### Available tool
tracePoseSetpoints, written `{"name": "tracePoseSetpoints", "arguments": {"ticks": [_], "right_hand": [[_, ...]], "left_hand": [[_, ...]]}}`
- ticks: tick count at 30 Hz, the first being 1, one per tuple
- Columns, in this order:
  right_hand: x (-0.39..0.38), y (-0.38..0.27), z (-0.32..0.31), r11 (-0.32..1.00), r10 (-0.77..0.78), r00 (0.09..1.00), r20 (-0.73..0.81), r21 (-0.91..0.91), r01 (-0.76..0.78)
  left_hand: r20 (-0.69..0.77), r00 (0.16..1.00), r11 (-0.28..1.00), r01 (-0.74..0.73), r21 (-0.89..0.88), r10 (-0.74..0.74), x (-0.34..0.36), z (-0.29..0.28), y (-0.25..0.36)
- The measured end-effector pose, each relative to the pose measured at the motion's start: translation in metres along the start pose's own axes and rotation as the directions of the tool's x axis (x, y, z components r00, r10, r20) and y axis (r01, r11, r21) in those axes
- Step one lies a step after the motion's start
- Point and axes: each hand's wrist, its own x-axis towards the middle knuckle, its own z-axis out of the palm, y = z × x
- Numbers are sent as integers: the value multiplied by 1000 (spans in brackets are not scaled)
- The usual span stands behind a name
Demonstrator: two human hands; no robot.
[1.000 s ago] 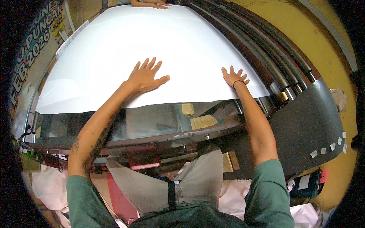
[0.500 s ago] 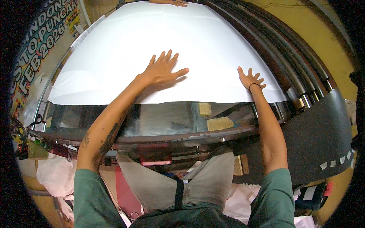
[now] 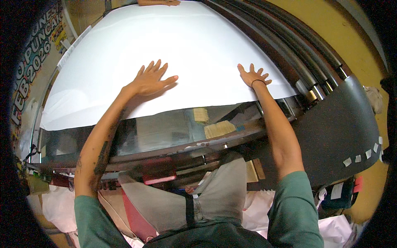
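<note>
Your left hand [image 3: 151, 80], just left of the frame's centre, is flat and open, fingers fanned toward the top and thumb pointing right. Your right hand [image 3: 253, 77], right of centre, is likewise spread, with a dark band [image 3: 259, 82] around its wrist. Both are over the near part of a large white sheet [image 3: 190, 45], which fills the upper middle of the frame; shadow lies beneath your left palm, and you cannot tell how firmly either presses. Below the sheet's near edge, a strip of glassy tabletop [image 3: 161, 132] shows. Long dark rollers [image 3: 285, 45] run along the upper right, above a black panel [image 3: 331, 120]. At the top edge, another person's forearm [image 3: 152, 2] reaches over the sheet's far end.
</note>
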Motion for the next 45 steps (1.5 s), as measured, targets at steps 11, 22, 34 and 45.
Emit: {"name": "tracePoseSetpoints", "arguments": {"ticks": [11,22,34,45], "right_hand": [[1,6,-2,1000,-14,1000,6,26,14],[8,11,0,999,-8,1000,-5,37,8],[14,5,-12,996,-58,991,119,69,50],[1,-3,-10,998,-65,998,7,15,65]], "left_hand": [[19,1000,996,6,90,-7,-11,-1,8],[-92,995,995,39,87,-31,-7,-4,1],[-66,997,991,48,128,-40,-6,4,6],[-48,997,995,56,81,-53,-9,3,13]]}}
